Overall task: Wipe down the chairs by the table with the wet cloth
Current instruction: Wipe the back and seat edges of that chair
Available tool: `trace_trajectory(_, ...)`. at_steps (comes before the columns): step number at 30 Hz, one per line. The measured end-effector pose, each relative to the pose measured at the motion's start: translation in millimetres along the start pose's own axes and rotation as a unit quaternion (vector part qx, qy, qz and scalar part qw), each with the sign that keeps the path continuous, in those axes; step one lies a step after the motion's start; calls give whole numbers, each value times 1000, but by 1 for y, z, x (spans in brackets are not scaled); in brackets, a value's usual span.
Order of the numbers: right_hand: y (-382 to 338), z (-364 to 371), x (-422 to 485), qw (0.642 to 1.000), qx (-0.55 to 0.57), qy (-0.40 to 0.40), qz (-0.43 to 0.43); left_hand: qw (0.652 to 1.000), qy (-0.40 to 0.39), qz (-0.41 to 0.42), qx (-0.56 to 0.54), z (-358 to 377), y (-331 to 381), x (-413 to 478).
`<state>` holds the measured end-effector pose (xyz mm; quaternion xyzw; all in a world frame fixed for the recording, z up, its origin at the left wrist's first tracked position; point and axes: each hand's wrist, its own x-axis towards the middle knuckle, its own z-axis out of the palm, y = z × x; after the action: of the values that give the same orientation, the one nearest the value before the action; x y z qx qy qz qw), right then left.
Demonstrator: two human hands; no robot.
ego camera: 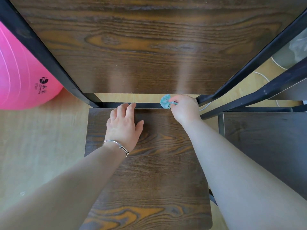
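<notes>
I look straight down on a dark wood-grain chair seat (154, 163) with a tall wooden backrest (141, 47) in a black metal frame (54, 63). My right hand (184, 108) pinches a small blue-green cloth (165, 101) against the black rear crossbar (147, 105) at the seat's back edge, near the right corner. My left hand (124, 125) lies flat on the seat with fingers spread, fingertips touching that crossbar. A thin metal bangle sits on the left wrist.
A second dark chair (269, 146) stands close on the right, its black frame bars (259, 93) beside my right hand. A big pink exercise ball (21, 77) rests on the light wooden floor (41, 138) at the left. White cord lies on the floor at the upper right.
</notes>
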<state>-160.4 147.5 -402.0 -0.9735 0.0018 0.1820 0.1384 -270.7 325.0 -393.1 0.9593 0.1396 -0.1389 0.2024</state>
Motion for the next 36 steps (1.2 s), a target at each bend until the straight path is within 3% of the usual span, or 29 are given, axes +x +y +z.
trace_trajectory(7, -38, 19, 1, 996, 65, -48, -44, 1000, 17, -3, -2, -9, -32, -11)
trace_trajectory(14, -141, 65, -12, 986, 89, -79, -113, 998, 51, -41, -27, -25, -91, -31)
trace_trajectory(17, -171, 74, -13, 989, 79, -82, -95, 997, 60, -52, -25, -32, -110, -35)
trace_trajectory(19, -169, 70, -12, 984, 130, -95, -71, 996, 65, -55, -28, -35, -116, -38)
trace_trajectory(25, -157, 54, -12, 927, 330, -178, 22, 995, 73, -55, -43, -40, -115, -41)
trace_trajectory(28, -134, 38, -23, 930, 338, -142, -20, 995, 70, -55, -41, -42, -114, -45)
trace_trajectory(31, -96, 19, -36, 967, 245, -17, -66, 995, 70, -50, -44, -43, -112, -50)
trace_trajectory(34, -69, 16, -50, 992, 112, 35, -49, 995, 69, -54, -49, -44, -111, -55)
trace_trajectory(36, -69, 26, -59, 995, 82, 43, -31, 995, 70, -51, -49, -45, -112, -59)
